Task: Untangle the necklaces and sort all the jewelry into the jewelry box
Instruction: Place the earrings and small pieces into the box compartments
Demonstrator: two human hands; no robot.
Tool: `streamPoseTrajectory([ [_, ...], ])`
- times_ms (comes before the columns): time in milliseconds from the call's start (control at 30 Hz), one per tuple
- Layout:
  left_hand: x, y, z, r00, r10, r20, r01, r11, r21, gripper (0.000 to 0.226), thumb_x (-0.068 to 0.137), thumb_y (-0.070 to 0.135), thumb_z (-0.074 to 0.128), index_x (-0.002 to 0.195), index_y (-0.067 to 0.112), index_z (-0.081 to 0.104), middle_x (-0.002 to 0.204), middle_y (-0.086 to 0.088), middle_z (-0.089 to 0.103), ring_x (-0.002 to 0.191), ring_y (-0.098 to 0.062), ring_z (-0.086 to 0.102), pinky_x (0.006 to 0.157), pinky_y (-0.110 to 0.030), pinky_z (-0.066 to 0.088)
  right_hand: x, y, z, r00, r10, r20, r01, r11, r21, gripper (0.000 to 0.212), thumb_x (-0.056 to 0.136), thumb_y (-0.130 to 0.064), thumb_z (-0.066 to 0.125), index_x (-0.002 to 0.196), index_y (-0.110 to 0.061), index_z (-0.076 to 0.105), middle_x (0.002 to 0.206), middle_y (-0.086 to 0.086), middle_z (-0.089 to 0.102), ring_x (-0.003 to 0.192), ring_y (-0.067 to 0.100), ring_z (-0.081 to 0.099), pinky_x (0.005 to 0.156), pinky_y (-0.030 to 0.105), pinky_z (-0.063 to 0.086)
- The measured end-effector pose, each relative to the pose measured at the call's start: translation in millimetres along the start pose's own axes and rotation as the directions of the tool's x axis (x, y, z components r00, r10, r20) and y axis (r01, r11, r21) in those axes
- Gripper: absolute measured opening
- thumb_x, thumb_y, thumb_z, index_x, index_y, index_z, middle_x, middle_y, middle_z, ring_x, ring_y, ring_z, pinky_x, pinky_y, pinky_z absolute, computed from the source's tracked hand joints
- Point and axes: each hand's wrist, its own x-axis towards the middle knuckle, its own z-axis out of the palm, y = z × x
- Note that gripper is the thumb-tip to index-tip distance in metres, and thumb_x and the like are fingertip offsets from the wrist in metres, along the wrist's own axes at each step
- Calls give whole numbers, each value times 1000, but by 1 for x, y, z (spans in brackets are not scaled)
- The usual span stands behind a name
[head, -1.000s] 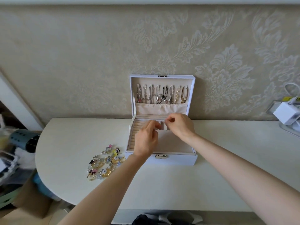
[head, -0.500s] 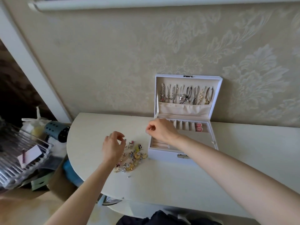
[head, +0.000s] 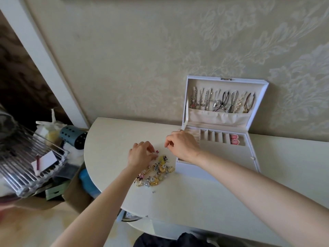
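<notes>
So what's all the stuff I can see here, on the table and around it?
jewelry box: one, white, open, on the table against the wall
necklaces: a row, silver, black and gold, hanging inside the lid
pink earrings: a pair, in a back right compartment of the box
loose jewelry pile: many small pieces, gold, yellow and pink, on the table left of the box
table: one, cream, rounded left end
clear ribbed tray: one, left of the table
teal dotted cylinder: one, beside the tray
left hand: fingers pinching at the top of the pile
right hand: fingers pinched, at the box's left edge
</notes>
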Motion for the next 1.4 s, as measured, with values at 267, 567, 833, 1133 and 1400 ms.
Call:
streamPoseTrajectory([
  [267,-1,-10,-12,996,-72,-47,62,978,-197,13,83,25,69,85,15,60,83,3,67,77,-17,58,62,-26,40,14,-7,10,987,-84,140,92,994,-53,37,84,7,47,105,-14,68,106,4,64,105,22,54,89,33,43],
  [567,1,-28,-12,986,-145,-82,117,954,-277,12,80,12,71,87,6,64,84,-6,66,80,-23,58,69,-27,43,31,-20,32,963,-67,262,90,993,-77,32,92,0,49,119,-8,61,121,10,56,108,29,55,82,30,40],
  [833,-4,-34,-12,992,-115,-55,96,959,-268,12,79,16,73,83,14,62,85,-3,67,80,-21,61,74,-33,50,28,-22,35,963,-74,259,90,995,-50,29,89,2,47,106,-10,68,113,6,58,101,26,56,82,30,42],
  [1133,-17,-38,-12,994,-85,-72,59,948,-312,10,80,17,71,83,17,61,83,1,66,75,-16,60,67,-27,48,27,-30,37,959,-54,277,23,993,112,27,87,-4,52,101,-19,69,91,-5,47,97,16,52,77,25,37],
  [1400,-31,-48,-9,982,-146,-118,60,841,-537,13,80,9,69,90,13,61,85,-3,66,79,-15,64,65,-20,51,20,-49,43,961,-119,251,76,981,176,19,86,-23,62,104,-25,69,99,0,56,104,19,47,89,33,38],
])
